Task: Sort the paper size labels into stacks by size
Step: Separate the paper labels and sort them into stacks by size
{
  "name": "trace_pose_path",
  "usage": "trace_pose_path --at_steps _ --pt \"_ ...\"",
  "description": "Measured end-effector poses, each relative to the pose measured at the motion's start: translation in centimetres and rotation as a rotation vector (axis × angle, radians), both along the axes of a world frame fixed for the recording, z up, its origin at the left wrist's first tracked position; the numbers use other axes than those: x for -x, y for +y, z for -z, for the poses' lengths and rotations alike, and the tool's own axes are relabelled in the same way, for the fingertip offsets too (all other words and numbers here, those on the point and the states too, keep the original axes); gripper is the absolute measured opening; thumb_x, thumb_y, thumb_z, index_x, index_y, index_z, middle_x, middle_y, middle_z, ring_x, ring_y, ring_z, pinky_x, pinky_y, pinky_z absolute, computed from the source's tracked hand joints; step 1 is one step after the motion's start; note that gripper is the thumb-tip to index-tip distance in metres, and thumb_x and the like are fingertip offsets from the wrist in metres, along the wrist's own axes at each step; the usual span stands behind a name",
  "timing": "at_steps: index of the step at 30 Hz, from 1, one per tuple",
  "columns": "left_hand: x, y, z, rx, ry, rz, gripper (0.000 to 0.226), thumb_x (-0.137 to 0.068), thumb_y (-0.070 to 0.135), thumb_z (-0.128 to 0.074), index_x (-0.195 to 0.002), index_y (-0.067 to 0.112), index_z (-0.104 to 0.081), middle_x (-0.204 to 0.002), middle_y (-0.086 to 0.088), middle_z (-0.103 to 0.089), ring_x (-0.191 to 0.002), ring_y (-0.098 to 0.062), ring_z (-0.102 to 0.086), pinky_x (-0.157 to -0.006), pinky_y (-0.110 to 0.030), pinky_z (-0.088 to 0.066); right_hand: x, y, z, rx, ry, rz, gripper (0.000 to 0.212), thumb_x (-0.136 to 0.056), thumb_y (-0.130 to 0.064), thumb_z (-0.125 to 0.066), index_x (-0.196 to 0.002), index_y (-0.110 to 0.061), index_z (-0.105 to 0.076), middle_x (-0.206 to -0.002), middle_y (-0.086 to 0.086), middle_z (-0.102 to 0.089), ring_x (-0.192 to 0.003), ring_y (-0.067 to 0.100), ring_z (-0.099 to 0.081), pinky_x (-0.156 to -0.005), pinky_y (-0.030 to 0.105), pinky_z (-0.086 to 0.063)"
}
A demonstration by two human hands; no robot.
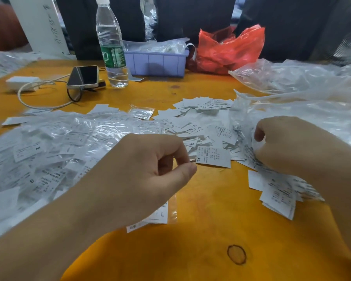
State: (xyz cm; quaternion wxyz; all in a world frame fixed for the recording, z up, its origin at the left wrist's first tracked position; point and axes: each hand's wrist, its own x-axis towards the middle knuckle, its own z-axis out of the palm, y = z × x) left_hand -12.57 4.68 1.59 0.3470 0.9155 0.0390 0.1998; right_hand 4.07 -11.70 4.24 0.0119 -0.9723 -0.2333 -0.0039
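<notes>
Many white paper size labels lie scattered on the orange table [211, 209]. A loose heap [193, 122] fills the middle, and an XL label [214, 157] lies at its near edge. My left hand [150, 169] hovers with curled fingers, thumb and forefinger pinched at the corner of the XL label. My right hand [292, 147] grips a clear plastic bag [243, 126] with labels inside. A small pile of labels [278, 193] lies under my right wrist. A label marked L [158, 216] in a clear sleeve lies beneath my left hand.
Clear plastic bags of labels [49, 151] cover the left side. At the back stand a water bottle [111, 47], a phone [83, 77], a white charger with cable [22, 83], a purple bin [156, 61] and a red plastic bag [229, 49]. More clear plastic [304, 82] is heaped at right.
</notes>
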Motion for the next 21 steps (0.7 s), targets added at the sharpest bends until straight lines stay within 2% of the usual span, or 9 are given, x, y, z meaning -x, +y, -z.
trace_pose_path --at_steps 2,4,6,8,10,12,14,18,21 --pt "-0.5 -0.2 0.4 -0.001 -0.004 -0.036 0.014 -0.079 0.045 -0.06 -0.076 0.033 -0.066 -0.063 0.014 -0.058 -0.058 -0.003 -0.054 -0.052 -0.012 -0.04 0.0 0.1 0.2 0.018 -0.006 0.015 0.028 -0.087 -0.028 -0.059 -0.113 -0.016 -0.057 -0.114 0.008 -0.054 -0.107 0.031 -0.052 -0.09 0.041 -0.048" --pt "-1.3 -0.6 0.7 -0.087 -0.013 -0.077 0.019 -0.082 0.052 -0.056 -0.093 0.039 -0.065 -0.087 0.02 -0.061 -0.088 0.003 -0.054 -0.07 -0.009 -0.041 0.0 0.3 0.5 0.042 0.032 0.027 0.038 -0.092 -0.039 -0.053 -0.123 -0.017 -0.051 -0.124 0.011 -0.048 -0.115 0.034 -0.048 -0.094 0.041 -0.045" --pt "-2.1 -1.2 0.9 -0.191 0.041 -0.048 0.037 -0.09 0.058 -0.05 -0.121 0.041 -0.058 -0.116 0.026 -0.055 -0.111 0.01 -0.04 -0.09 -0.002 -0.028 0.1 0.5 0.8 0.056 0.06 0.022 0.041 -0.094 -0.041 -0.049 -0.128 -0.017 -0.047 -0.126 0.012 -0.044 -0.116 0.035 -0.046 -0.093 0.04 -0.043" --pt "-2.7 -1.7 1.4 -0.318 0.13 0.038 0.05 -0.093 0.062 -0.041 -0.139 0.042 -0.044 -0.143 0.02 -0.039 -0.131 0.005 -0.02 -0.098 -0.001 -0.011 0.0 0.6 1.1 0.052 0.075 0.008 0.039 -0.096 -0.039 -0.046 -0.128 -0.016 -0.045 -0.124 0.012 -0.044 -0.116 0.036 -0.045 -0.089 0.039 -0.04" --pt "-3.0 -2.0 1.9 -0.441 0.229 0.101 0.056 -0.093 0.068 -0.029 -0.145 0.046 -0.031 -0.157 0.019 -0.019 -0.139 0.006 -0.003 -0.106 -0.013 -0.005 0.0 0.7 1.2 0.046 0.087 -0.004 0.038 -0.097 -0.038 -0.044 -0.128 -0.016 -0.043 -0.124 0.011 -0.044 -0.116 0.036 -0.044 -0.088 0.038 -0.038" --pt "-3.1 -1.9 2.2 -0.481 0.313 0.123 0.059 -0.091 0.07 -0.023 -0.146 0.048 -0.025 -0.161 0.019 -0.006 -0.143 0.005 0.007 -0.111 -0.021 0.0 0.0 0.6 1.1 0.046 0.089 -0.007 0.04 -0.096 -0.039 -0.046 -0.129 -0.017 -0.043 -0.126 0.011 -0.045 -0.117 0.035 -0.044 -0.089 0.038 -0.039" --pt "-3.2 -1.8 2.2 -0.495 0.346 0.117 0.062 -0.09 0.072 -0.019 -0.147 0.048 -0.022 -0.162 0.019 -0.003 -0.144 0.002 0.009 -0.115 -0.027 0.0 -0.1 0.5 1.0 0.051 0.084 0.0 0.043 -0.093 -0.041 -0.049 -0.13 -0.018 -0.044 -0.128 0.011 -0.045 -0.118 0.035 -0.045 -0.091 0.038 -0.041" --pt "-3.0 -1.7 2.1 -0.543 0.299 0.098 0.066 -0.09 0.074 -0.013 -0.145 0.043 -0.031 -0.157 0.018 -0.022 -0.141 0.001 -0.004 -0.11 -0.022 0.001 -0.2 0.4 0.9 0.045 0.107 0.016 0.05 -0.092 -0.046 -0.05 -0.133 -0.019 -0.044 -0.133 0.01 -0.044 -0.121 0.035 -0.045 -0.098 0.044 -0.043" --pt "-2.8 -2.0 1.9 -0.562 0.236 0.103 0.069 -0.086 0.072 -0.008 -0.138 0.04 -0.041 -0.145 0.021 -0.035 -0.131 0.002 -0.011 -0.1 -0.013 -0.002 0.0 0.5 1.3 0.031 0.111 0.011 0.046 -0.096 -0.039 -0.048 -0.135 -0.017 -0.041 -0.131 0.011 -0.042 -0.121 0.036 -0.043 -0.089 0.038 -0.038"
